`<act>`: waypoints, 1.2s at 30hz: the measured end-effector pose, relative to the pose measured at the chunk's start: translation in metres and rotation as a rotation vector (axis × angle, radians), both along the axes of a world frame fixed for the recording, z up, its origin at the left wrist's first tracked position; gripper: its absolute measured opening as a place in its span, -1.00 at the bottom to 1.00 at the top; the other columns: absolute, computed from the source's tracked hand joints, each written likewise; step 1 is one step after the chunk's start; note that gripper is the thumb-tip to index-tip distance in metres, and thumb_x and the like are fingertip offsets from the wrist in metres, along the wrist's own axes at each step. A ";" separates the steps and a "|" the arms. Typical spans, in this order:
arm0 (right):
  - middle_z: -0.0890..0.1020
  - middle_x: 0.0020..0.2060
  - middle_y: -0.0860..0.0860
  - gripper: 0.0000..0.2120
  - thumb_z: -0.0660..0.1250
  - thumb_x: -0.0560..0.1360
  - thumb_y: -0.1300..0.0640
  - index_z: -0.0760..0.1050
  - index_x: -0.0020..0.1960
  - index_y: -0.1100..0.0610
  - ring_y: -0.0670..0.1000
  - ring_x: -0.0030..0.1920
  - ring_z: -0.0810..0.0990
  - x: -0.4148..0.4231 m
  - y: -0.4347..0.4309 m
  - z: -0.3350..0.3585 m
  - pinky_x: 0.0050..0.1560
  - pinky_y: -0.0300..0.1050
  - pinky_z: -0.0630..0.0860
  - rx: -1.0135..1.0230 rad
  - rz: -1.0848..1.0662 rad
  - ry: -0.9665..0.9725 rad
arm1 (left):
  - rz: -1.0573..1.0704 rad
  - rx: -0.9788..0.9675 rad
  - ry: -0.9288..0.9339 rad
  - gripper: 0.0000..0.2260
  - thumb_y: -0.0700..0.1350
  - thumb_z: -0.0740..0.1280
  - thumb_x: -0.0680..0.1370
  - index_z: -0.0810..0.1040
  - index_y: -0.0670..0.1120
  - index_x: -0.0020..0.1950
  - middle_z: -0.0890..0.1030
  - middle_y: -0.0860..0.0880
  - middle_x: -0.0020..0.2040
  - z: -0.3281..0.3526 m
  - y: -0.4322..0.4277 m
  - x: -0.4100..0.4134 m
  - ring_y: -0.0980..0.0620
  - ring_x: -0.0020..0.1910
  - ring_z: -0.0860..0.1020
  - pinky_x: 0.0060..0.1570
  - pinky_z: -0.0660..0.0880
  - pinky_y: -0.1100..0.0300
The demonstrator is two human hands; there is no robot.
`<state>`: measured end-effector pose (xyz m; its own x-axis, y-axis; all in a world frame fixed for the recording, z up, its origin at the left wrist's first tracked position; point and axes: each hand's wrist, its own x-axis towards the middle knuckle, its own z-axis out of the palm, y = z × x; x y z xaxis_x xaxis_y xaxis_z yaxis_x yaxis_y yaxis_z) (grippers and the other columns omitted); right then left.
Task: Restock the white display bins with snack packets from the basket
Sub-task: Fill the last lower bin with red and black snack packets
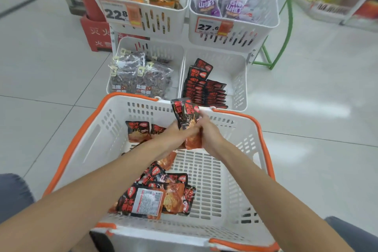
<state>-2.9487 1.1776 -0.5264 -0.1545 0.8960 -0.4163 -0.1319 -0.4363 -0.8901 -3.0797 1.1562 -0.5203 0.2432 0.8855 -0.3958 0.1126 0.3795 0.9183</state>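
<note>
Above the far side of the basket (81, 135), the left hand (177, 132) and right hand (209, 136) both grip a bunch of packets (187, 116) by its lower half. They look light, soft and slippery, so squeezing the middle seems safest.

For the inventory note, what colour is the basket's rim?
Orange rim, best seen in head view.
</note>
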 end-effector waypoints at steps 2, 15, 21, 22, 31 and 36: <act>0.63 0.08 0.13 -0.34 0.13 0.52 0.38 0.06 0.56 0.06 0.00 -0.09 0.62 0.010 0.009 0.011 -0.06 -0.12 0.53 0.002 0.002 0.082 | 0.030 0.157 0.131 -0.74 -0.09 0.36 0.57 0.49 0.02 0.25 0.63 0.10 0.01 0.006 0.009 0.001 0.13 -0.03 0.59 -0.20 0.46 0.39; 0.70 -0.05 0.11 -0.67 0.49 0.36 0.39 0.56 0.09 0.19 0.07 -0.01 0.68 0.117 0.124 0.071 0.08 0.00 0.61 0.528 -0.091 -0.399 | -0.084 0.511 0.167 -0.45 0.14 0.57 0.20 0.49 0.15 0.13 0.64 0.08 0.12 0.046 0.160 0.072 0.10 0.13 0.59 0.15 0.52 0.10; 0.65 -0.11 0.16 -0.62 0.50 0.36 0.35 0.51 0.04 0.01 0.20 -0.10 0.61 0.153 0.181 0.021 -0.01 0.12 0.58 0.678 -0.336 -0.465 | -0.134 0.592 0.526 -0.51 -0.23 0.31 0.59 0.29 -0.10 0.51 0.36 -0.08 0.48 0.015 0.269 0.057 -0.07 0.42 0.37 0.30 0.31 0.24; 0.65 -0.10 0.12 -0.62 0.50 0.36 0.34 0.50 0.04 -0.01 0.18 -0.07 0.62 0.155 0.192 0.013 0.03 0.12 0.58 0.681 -0.331 -0.468 | -0.143 0.610 0.606 -0.55 -0.24 0.24 0.62 0.28 -0.11 0.52 0.33 -0.10 0.50 0.010 0.286 0.050 -0.10 0.43 0.36 0.33 0.30 0.17; 0.67 0.05 0.02 -0.79 0.42 0.48 0.30 0.51 0.04 0.08 0.05 0.08 0.63 0.142 0.245 -0.057 0.19 0.00 0.51 0.323 0.020 -0.375 | -0.483 0.708 1.175 -0.52 0.17 0.02 0.65 0.27 -0.02 0.52 0.32 -0.09 0.51 -0.045 0.372 0.055 -0.16 0.46 0.28 0.42 0.25 -0.06; 0.61 0.09 -0.19 -0.66 0.37 0.46 -0.23 0.51 0.11 -0.05 -0.13 0.18 0.54 0.153 0.236 -0.056 0.24 -0.16 0.34 0.221 0.156 -0.350 | -0.383 1.022 1.308 -0.52 0.15 0.04 0.65 0.61 -0.10 -0.10 0.58 -0.05 -0.02 -0.026 0.350 0.050 -0.09 0.01 0.48 0.14 0.38 0.02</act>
<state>-2.7961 1.4138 -0.5822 -0.1786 0.9466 -0.2684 0.2469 -0.2210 -0.9435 -3.0298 1.5065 -0.5465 0.4857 0.8592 0.1609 0.8720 -0.4891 -0.0206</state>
